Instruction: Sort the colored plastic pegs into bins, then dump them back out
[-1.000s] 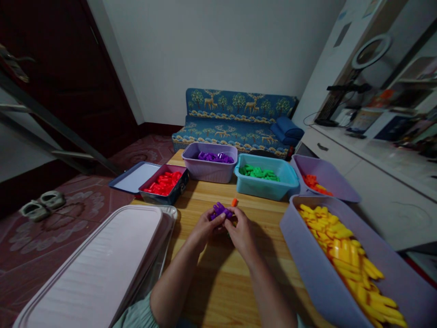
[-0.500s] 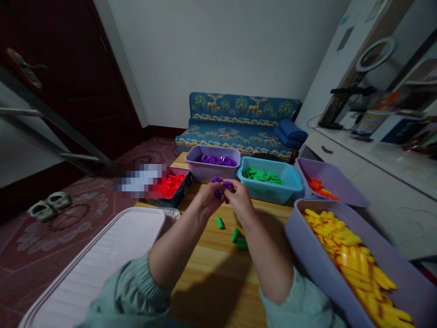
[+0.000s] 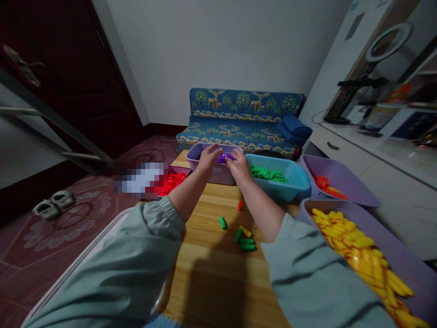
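Observation:
Both my hands reach out over the purple tub [image 3: 191,156] at the far end of the wooden table [image 3: 211,269]. My left hand [image 3: 208,158] and my right hand [image 3: 238,166] have their fingers loosely apart above the tub, with purple pieces [image 3: 225,158] between them; whether the pieces are still gripped is unclear. Behind my arms, loose pieces lie on the table: several green ones [image 3: 244,239], a yellow one [image 3: 245,230] and an orange one [image 3: 240,205].
A teal tub of green pieces [image 3: 290,180], a lilac tub of orange-red pieces [image 3: 337,180] and a long lilac tub of yellow pieces [image 3: 362,250] stand on the right. A dark box of red pieces [image 3: 172,182] sits left. A lidded pink container [image 3: 85,259] lies near left. A sofa [image 3: 239,118] stands behind.
My hands gathered purple pieces from the table middle, lifted them and carried them forward to the purple tub. Loose green, yellow and orange pieces came into view where the hands had been.

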### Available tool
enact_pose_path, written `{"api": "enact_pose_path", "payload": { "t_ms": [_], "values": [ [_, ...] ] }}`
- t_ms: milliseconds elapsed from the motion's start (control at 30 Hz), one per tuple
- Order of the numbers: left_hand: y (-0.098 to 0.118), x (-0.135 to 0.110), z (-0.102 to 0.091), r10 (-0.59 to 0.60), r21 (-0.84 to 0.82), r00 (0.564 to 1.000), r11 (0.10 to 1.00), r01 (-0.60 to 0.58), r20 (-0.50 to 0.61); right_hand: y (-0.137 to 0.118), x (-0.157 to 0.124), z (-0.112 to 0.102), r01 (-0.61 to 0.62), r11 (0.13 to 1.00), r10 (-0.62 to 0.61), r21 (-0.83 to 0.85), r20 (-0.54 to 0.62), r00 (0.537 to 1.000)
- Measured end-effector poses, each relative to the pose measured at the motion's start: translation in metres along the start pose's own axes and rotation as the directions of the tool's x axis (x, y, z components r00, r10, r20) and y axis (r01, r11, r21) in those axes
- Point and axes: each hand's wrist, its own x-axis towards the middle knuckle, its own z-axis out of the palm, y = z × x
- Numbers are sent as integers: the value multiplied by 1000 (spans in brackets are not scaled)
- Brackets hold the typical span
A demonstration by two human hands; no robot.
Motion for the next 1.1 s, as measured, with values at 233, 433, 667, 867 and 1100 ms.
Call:
{"api": "enact_pose_path", "payload": {
  "t_ms": [233,433,667,867,1100],
  "values": [
    [-46,-113,-36,-116,536,973,844,-9,199,20,-109,-69,-17,912,84,-411,147,985],
    [-72,-166,-56,-239,904,939,406,-135,248,10,-170,-113,26,530,455,-848,310,835],
    [-91,-175,-44,-262,907,881,266,-328,395,6,-185,-90,121,467,456,-876,355,816],
    [-106,-169,-58,-126,795,895,524,-306,428,19,-183,-74,53,600,344,-798,318,884],
    [-121,-164,-63,-138,600,940,796,-82,311,30,-186,-71,-27,705,275,-709,239,931]
  ]
}}
